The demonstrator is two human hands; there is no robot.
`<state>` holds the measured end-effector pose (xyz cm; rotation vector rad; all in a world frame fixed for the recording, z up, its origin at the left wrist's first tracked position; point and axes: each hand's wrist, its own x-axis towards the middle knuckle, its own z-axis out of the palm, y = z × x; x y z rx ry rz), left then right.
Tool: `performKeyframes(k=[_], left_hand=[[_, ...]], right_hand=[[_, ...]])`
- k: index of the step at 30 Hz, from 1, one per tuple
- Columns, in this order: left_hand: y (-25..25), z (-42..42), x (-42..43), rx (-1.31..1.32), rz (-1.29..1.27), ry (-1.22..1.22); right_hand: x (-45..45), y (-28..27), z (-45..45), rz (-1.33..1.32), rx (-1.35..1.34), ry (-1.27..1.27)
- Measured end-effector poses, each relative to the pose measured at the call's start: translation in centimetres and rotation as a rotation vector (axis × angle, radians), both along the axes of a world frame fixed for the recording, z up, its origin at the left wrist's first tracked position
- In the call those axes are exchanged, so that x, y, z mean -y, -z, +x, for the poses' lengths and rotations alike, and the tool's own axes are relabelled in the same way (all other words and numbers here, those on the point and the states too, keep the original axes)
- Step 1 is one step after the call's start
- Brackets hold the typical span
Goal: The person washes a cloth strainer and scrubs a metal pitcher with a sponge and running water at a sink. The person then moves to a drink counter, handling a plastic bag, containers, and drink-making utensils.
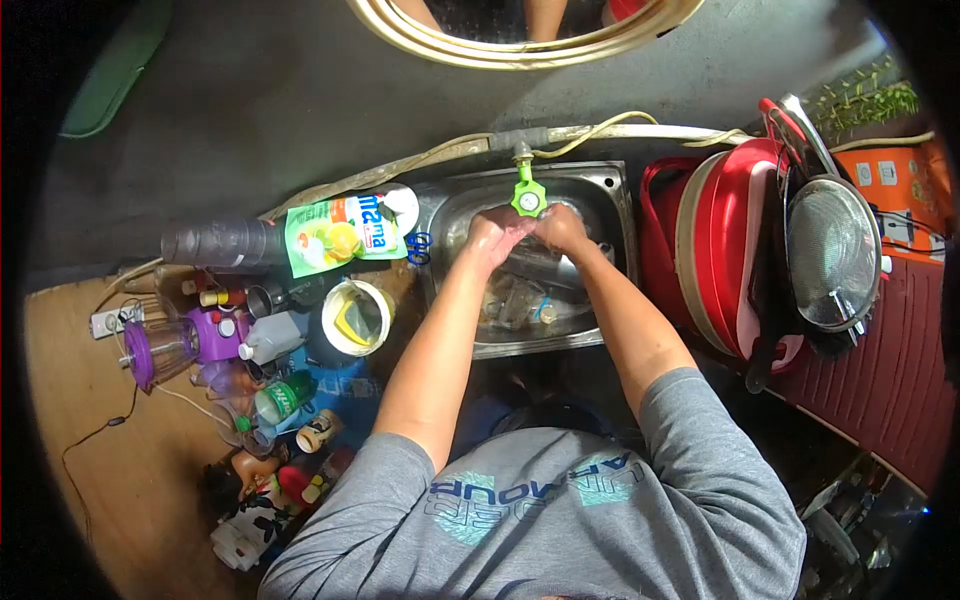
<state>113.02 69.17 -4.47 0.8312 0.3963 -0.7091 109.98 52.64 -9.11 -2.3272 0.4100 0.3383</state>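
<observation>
Both arms reach over the metal sink point(624, 250). My left hand point(494, 240) is at the left side of the green tap point(528, 198), its fingers stretched toward the right with nothing visible in them. On the tap's other side is my right hand point(563, 229), close under the green handle; its fingers are partly hidden and what they hold, if anything, cannot be made out. Below the hands, a clear plastic bottle or bag point(517, 303) lies in the basin.
Left of the sink stand a green refill pouch point(340, 235), a white bucket point(378, 345) with a yellow sponge, a purple blender point(150, 350) and bottles. To the right are red basins point(730, 235) and a strainer point(833, 250). A mirror point(520, 58) hangs above.
</observation>
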Motion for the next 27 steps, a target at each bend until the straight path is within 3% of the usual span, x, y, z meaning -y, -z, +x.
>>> performKeyframes(k=[8, 12, 14, 22, 25, 27], left_hand=[[-1.4, 0.3, -1.1, 0.157, 0.247, 0.033], [-0.5, -0.3, -0.8, 0.261, 0.401, 0.058], [-0.3, -0.9, -0.9, 0.42, 0.609, 0.187], [-1.9, -1.9, -0.6, 0.452, 0.737, 0.176], [-0.3, -1.6, -2.1, 0.564, 0.783, 0.208], [0.5, -1.6, -2.6, 0.642, 0.847, 0.226]], right_hand=[[-2.8, -1.7, 0.7, -0.283, 0.035, -0.057], [-3.2, -1.9, -0.6, -0.32, 0.16, -0.116], [-3.2, -1.1, -0.9, -0.332, 0.186, -0.114], [-3.5, -1.6, -1.6, -0.323, 0.209, -0.054], [-3.3, -1.1, -2.0, -0.252, 0.317, -0.039], [-2.9, -0.6, -2.5, -0.214, 0.549, -0.137]])
